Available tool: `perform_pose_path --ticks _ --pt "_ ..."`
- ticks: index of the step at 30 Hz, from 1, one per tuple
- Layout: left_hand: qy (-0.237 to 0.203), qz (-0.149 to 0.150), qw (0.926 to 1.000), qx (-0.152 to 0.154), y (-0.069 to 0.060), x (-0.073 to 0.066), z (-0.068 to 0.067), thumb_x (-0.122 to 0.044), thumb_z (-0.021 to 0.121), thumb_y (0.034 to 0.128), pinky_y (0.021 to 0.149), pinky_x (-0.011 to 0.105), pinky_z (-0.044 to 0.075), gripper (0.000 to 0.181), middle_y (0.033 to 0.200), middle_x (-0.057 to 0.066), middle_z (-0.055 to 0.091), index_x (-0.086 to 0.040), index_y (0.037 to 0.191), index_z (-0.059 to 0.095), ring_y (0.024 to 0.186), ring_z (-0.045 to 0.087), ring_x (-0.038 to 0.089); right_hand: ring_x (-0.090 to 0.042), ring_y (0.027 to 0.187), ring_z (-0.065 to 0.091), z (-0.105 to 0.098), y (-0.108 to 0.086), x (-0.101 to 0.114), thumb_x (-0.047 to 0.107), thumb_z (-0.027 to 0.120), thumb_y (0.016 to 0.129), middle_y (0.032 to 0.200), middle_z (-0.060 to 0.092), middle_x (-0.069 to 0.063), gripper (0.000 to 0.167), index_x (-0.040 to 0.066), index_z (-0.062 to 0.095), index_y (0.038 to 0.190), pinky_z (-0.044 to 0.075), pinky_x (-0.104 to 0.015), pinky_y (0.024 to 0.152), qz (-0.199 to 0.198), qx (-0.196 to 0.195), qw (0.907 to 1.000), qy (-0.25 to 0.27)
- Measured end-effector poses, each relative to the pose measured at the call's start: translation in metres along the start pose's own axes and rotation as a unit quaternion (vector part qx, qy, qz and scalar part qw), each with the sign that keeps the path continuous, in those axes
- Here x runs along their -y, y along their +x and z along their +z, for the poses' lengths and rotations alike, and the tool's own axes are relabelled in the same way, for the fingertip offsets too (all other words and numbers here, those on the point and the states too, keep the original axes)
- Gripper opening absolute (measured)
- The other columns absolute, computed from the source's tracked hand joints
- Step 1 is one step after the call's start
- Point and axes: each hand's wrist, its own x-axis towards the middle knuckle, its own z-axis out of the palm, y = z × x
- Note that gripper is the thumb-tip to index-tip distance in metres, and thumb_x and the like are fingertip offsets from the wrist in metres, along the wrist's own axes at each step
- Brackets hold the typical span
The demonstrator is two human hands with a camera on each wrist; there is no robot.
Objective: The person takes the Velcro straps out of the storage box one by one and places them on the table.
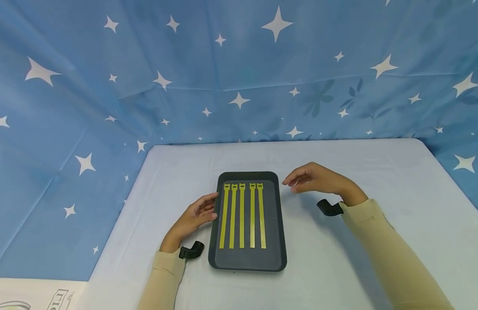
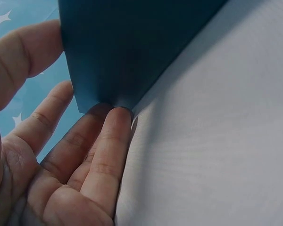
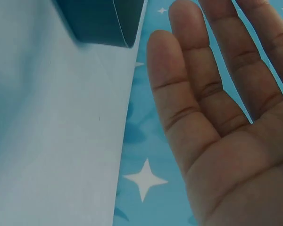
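Observation:
A dark grey tray point(image 1: 246, 260) lies lengthwise on the white-covered table. Inside it, several yellow cable straps point(image 1: 242, 219) with slotted heads lie side by side, heads toward the far end. My left hand point(image 1: 192, 219) is at the tray's left side; in the left wrist view its loosely extended fingertips touch the tray's outer wall point(image 2: 122, 47). To the right of the tray's far corner, my right hand point(image 1: 318, 178) hovers above the table, holding nothing. The right wrist view shows its fingers point(image 3: 167, 70) relaxed and apart from the tray point(image 3: 99, 23).
White cloth point(image 1: 324, 267) covers the table around the tray. A blue curtain with white stars point(image 1: 239, 64) hangs behind and to the left. At the lower left corner lies a pale printed sheet or bag point(image 1: 37, 292). Each wrist carries a black camera mount point(image 1: 192, 249).

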Motion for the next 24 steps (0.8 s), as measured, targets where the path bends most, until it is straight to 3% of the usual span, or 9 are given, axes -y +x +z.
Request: perform_pose_path --ticks 4,15,24 --pt "0.001 0.006 1.0000 0.006 0.000 0.001 -0.001 -0.009 0.069 0.1055 0.113 0.022 0.046 0.070 0.164 0.030 0.041 0.001 0.166 0.036 0.152 0.040 0.048 -0.016 0.103 0.071 0.002 0.012 -0.001 0.001 0.074 0.100 0.123 0.070 -0.033 0.028 -0.012 0.073 0.125 0.063 -0.032 0.090 -0.003 0.018 0.9996 0.022" --pt "-0.013 0.008 0.9999 0.001 0.000 0.001 0.000 -0.006 0.069 0.1037 0.111 0.021 0.050 0.069 0.161 0.031 0.043 0.005 0.163 0.037 0.149 0.044 0.048 -0.020 0.104 0.072 0.014 0.040 0.002 0.001 0.075 0.099 0.122 0.069 -0.034 0.033 -0.016 0.070 0.126 0.064 -0.035 0.090 -0.029 0.068 0.9971 0.022" --pt "-0.013 0.015 0.9998 0.006 0.000 0.002 -0.001 -0.005 0.068 0.1045 0.112 0.023 0.049 0.068 0.162 0.033 0.042 0.006 0.164 0.036 0.149 0.043 0.049 -0.015 0.104 0.073 0.015 0.055 0.008 -0.002 0.075 0.097 0.124 0.068 -0.038 0.035 -0.019 0.068 0.127 0.064 -0.034 0.089 -0.020 0.085 0.9954 0.039"
